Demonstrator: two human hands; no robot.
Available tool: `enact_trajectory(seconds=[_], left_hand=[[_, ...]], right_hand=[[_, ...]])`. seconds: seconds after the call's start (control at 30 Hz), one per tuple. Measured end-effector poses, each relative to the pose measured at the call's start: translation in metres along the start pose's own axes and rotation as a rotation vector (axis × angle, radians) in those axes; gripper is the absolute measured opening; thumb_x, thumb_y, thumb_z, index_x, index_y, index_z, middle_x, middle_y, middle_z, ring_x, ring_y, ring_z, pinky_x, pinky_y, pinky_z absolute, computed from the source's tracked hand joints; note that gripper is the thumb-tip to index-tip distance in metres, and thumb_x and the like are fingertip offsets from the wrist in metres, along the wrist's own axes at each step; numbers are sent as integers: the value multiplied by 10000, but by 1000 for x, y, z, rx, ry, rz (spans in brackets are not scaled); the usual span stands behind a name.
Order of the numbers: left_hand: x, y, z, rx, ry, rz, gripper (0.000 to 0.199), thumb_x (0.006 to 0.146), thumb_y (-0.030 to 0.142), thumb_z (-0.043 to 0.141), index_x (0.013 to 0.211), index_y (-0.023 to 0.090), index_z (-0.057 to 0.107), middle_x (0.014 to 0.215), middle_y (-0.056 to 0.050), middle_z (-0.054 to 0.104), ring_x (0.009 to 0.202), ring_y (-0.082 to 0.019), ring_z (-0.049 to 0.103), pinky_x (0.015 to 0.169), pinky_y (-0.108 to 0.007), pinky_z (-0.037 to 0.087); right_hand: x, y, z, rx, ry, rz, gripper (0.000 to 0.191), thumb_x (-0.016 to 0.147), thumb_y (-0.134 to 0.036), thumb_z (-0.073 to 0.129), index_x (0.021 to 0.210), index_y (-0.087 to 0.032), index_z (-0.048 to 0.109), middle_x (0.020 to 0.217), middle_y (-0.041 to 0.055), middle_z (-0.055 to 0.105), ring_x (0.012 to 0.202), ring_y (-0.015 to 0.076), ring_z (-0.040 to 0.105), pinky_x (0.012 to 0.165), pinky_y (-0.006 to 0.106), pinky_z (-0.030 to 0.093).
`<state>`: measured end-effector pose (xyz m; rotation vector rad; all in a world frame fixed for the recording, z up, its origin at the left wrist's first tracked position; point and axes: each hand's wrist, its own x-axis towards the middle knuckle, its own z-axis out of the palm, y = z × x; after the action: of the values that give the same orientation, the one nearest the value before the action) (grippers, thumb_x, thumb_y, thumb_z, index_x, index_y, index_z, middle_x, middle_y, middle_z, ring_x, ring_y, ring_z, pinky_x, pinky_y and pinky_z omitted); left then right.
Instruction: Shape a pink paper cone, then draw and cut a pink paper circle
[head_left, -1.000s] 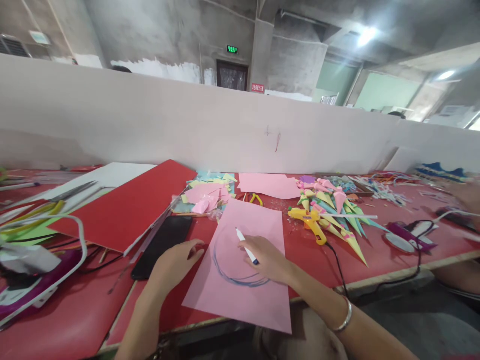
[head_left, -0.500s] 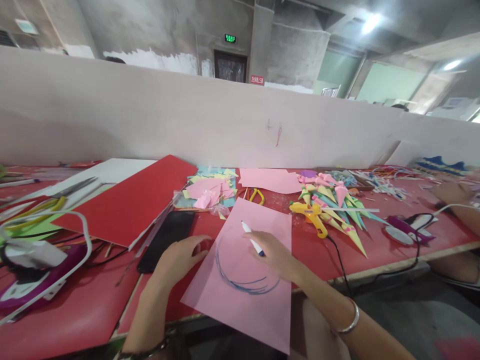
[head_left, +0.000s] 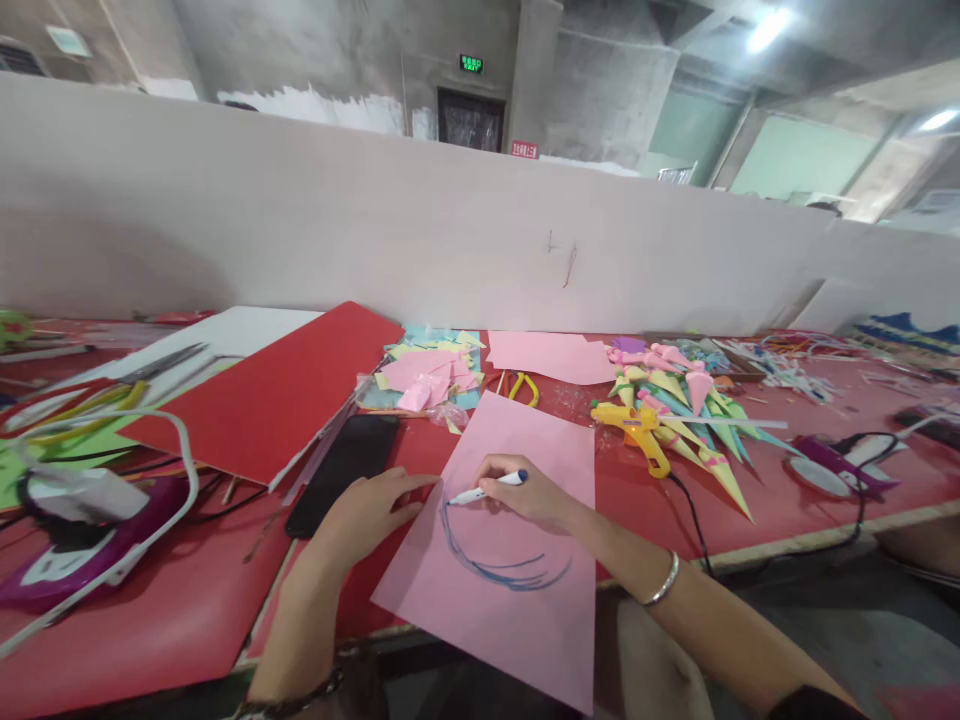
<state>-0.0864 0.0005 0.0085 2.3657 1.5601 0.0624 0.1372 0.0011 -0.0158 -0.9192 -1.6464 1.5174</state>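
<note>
A pink sheet of paper (head_left: 510, 620) lies in front of me, its lower part reaching past the table's front edge. Blue curved strokes run across it in a partial loop. My right hand (head_left: 521, 490) grips a white marker (head_left: 471, 495) with a blue end, and its tip meets the paper at the loop's left side. At the sheet's left edge rests my left hand (head_left: 371, 515), fingers apart and fingertips at the paper, with nothing held. Beside that hand a black phone (head_left: 341, 470) lies on the table.
A yellow glue gun (head_left: 634, 432) and a pile of paper cones (head_left: 705, 400) are on the right. Paper scraps (head_left: 431, 375) and yellow-handled pliers (head_left: 525, 388) lie behind the sheet. On the left are a red board (head_left: 262, 390), scissors (head_left: 112, 395) and a purple-and-white device (head_left: 90, 540).
My right hand has swung the marker so its tip moved from pointing up and away down to the loop's left side. My left hand stays by the paper's edge. The view has shifted slightly.
</note>
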Motion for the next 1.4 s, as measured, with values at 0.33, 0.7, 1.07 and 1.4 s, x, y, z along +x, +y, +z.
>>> enact_trajectory(seconds=[0.33, 0.7, 1.07, 1.4], left_hand=[[-2, 1, 0, 30, 12, -5, 377, 831, 254, 407, 1179, 334, 530, 1016, -12, 629, 919, -171, 582, 802, -274, 412], [-5, 8, 5, 319, 41, 25, 416, 880, 209, 308, 1247, 327, 465, 998, -62, 612, 820, -180, 612, 706, -302, 414], [-34, 23, 17, 452, 100, 15, 457, 842, 84, 260, 1206, 207, 508, 1059, -133, 589, 785, -206, 629, 653, -320, 467], [-22, 23, 15, 200, 230, -37, 378, 857, 348, 367, 1184, 182, 462, 1134, -108, 526, 872, -217, 622, 739, -336, 487]], right_hand=[[21, 10, -20, -263, 355, -116, 132, 782, -289, 504, 707, -184, 532, 647, -28, 525, 652, 123, 513, 631, 232, 388], [-17, 7, -24, -448, 455, -241, 228, 837, -256, 408, 1000, -192, 553, 916, 54, 622, 724, 155, 589, 708, 288, 450], [-78, 18, -39, -860, 232, -219, 315, 750, -96, 494, 1042, -205, 544, 1067, 89, 596, 1028, 226, 533, 898, 384, 396], [-36, -5, -85, -371, -116, -71, 162, 810, -309, 523, 855, -170, 593, 1016, 78, 632, 891, 173, 586, 760, 306, 474]])
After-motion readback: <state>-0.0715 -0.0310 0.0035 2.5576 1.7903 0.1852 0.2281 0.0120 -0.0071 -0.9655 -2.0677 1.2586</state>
